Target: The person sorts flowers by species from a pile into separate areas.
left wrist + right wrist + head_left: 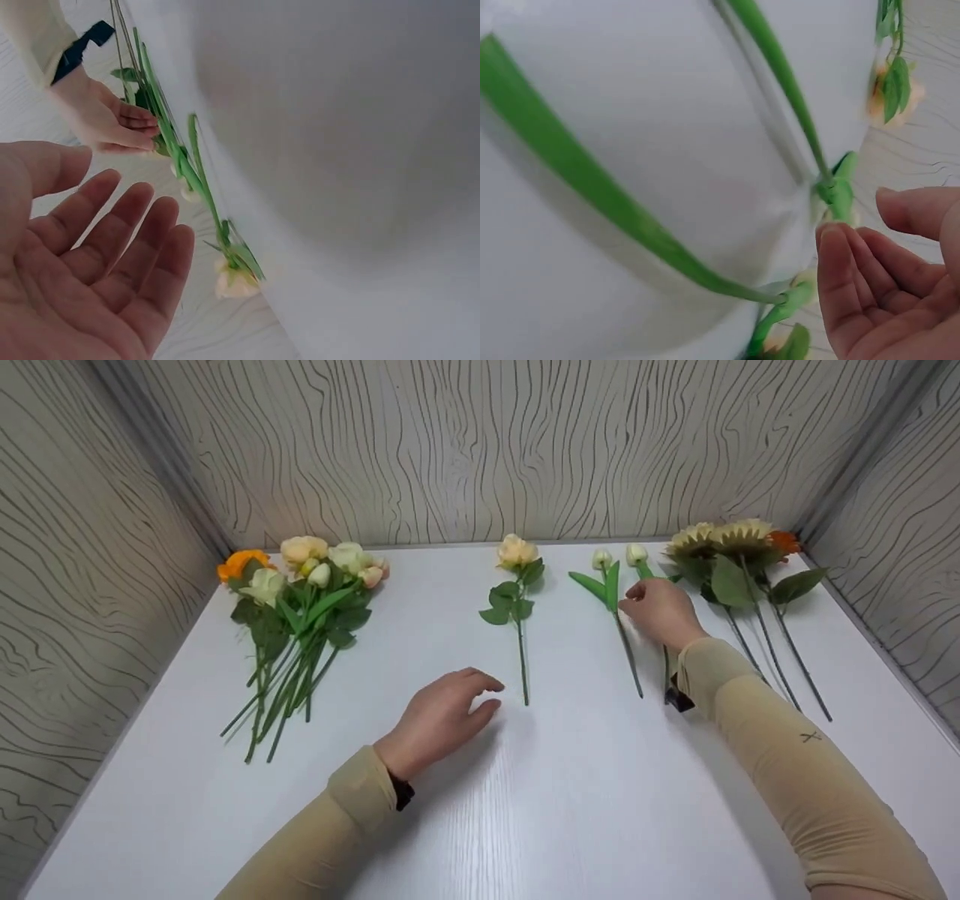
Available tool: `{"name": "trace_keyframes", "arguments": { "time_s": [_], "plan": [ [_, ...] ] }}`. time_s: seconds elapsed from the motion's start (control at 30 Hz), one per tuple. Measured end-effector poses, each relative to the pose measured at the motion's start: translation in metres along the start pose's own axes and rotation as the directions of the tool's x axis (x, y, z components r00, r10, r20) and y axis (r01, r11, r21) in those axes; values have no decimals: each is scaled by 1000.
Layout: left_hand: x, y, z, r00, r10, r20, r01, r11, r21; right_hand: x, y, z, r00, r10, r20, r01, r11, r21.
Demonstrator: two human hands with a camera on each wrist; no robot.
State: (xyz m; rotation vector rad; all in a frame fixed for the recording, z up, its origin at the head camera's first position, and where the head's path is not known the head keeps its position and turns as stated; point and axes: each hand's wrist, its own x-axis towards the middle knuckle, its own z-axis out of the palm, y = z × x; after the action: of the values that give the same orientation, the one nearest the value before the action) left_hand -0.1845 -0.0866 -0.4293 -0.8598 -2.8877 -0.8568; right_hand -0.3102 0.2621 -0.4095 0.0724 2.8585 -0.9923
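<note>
My right hand (664, 613) hovers over two white tulips, with thumb and fingertips slightly apart and nothing between them. The left tulip (602, 559) lies just beside the fingertips; the hand partly covers the right tulip (637, 554). In the right wrist view the two green stems (634, 217) run across the table past the curved fingers (836, 270). My left hand (446, 716) is held over the table with loose fingers and an empty palm, as the left wrist view confirms. A peach rose (517, 552) with green leaves lies close by, its stem end near those fingertips.
A pile of mixed flowers (300, 607), with orange, white and peach heads and crossed stems, lies on the left. At the right are two large cream flowers (739, 538) and an orange flower (784, 542). Wood-patterned panels (465, 450) border the white table (480, 832).
</note>
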Motion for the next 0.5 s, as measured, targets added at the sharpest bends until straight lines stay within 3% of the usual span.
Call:
{"name": "trace_keyframes", "arguments": {
  "time_s": [0.1, 0.17, 0.3, 0.4, 0.5],
  "plan": [
    [-2, -26, -14, 994, -95, -61, 96, 995, 8, -5, -14, 3, 998, -57, -18, 57, 998, 14],
    [-7, -47, -26, 979, -172, -108, 173, 985, 0, -9, -27, 10, 995, -97, -22, 98, 995, 24],
    [-23, -90, -54, 925, -323, -199, 328, 945, -9, -27, -54, 33, 975, -220, -12, 220, 975, 26],
    [-40, -119, -73, 881, -394, -262, 409, 912, 4, -47, -74, 54, 937, -349, 18, 349, 937, 4],
    [-60, -142, -89, 845, -422, -328, 459, 888, 39, -69, -91, 76, 866, -495, 71, 498, 866, -36]
  ]
}}
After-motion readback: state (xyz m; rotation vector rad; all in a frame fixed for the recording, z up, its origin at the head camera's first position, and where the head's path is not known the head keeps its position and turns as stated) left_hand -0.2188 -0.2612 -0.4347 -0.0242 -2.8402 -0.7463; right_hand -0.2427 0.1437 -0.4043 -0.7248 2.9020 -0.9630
